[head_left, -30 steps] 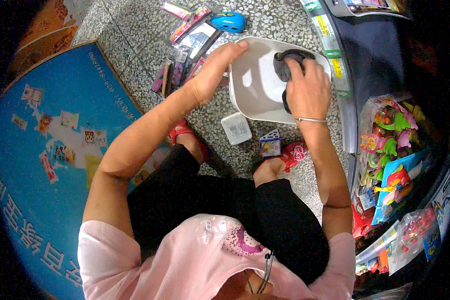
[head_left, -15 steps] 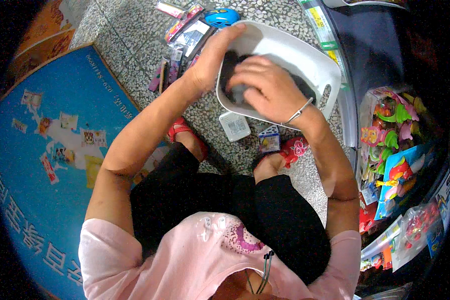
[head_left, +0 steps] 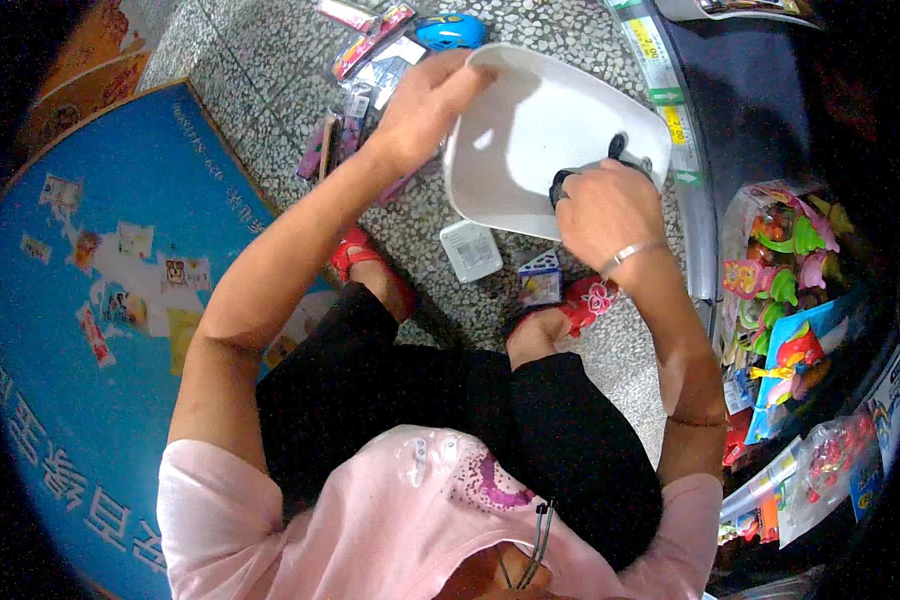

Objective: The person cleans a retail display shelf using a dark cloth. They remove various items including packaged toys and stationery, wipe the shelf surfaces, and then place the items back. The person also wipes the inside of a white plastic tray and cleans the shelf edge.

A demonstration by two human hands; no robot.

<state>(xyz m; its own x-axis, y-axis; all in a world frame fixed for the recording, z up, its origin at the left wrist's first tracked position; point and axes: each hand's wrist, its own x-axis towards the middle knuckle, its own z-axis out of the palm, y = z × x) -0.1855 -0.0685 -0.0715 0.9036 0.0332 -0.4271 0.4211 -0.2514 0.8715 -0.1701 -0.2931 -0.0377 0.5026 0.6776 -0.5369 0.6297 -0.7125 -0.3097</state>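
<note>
A white plastic basket with rounded corners is tilted in front of me above the speckled floor. My left hand grips its far left rim, fingers wrapped over the edge. Inside the basket, toward its right end, my right hand is closed on a bunched black cloth. Part of the cloth shows past my fingers, near the handle slot. Most of the basket's inner bottom is bare and white, with shadows on it.
A small white box and a little packet lie between the basket and my feet. Beyond my left hand are a blue rounded object and packaged goods. A blue board stands left, bagged toys right.
My right hand has moved right and nearer with the black cloth, which is now bunched instead of spread, baring the basket's bottom. My left hand has shifted slightly along the rim.
</note>
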